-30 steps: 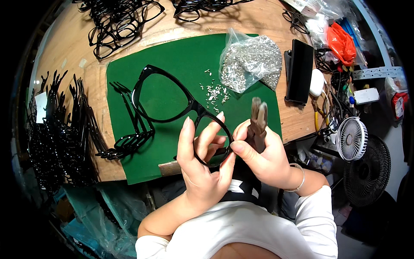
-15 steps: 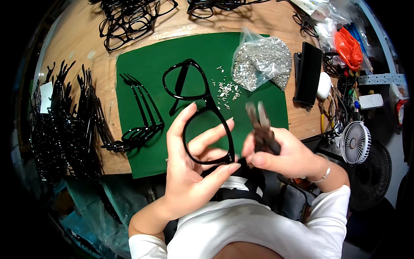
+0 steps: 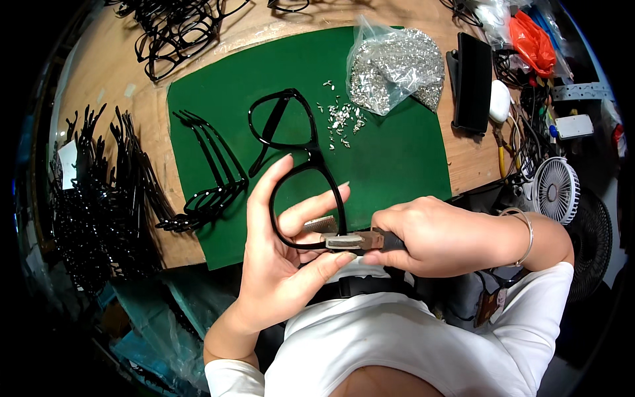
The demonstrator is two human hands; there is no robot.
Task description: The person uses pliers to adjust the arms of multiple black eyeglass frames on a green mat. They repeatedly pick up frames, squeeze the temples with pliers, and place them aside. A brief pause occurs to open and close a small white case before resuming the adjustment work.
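From where I stand, the left hand (image 3: 274, 281) holds a black eyeglass frame (image 3: 315, 157) with curled fingers, and the right hand (image 3: 440, 231) is wrapped firmly around the handles of metal pliers (image 3: 356, 241). The jaws of the pliers lie over the lower outer corner of the near rim; what exactly they bite there, I cannot tell, because the part is covered.

To do this pinch well, in my judgement, the left thumb should support the corner from below, near to the jaws, so that the rim does not twist. The pressure should be slow and even, and the pliers should sit flat, since a slip could scratch the shiny plastic.

About the position: the frame stands mainly above the left palm, with the index finger along the left side of the near rim, up toward the bridge. Another fingertip shows past the right side of this rim. The far rim points away from the person, over the green mat (image 3: 397, 165), and the right hand stays to the right of the frame, joined to it only by the pliers. Small silvery pieces (image 3: 342, 118) lie on the mat, to the right of the far rim.
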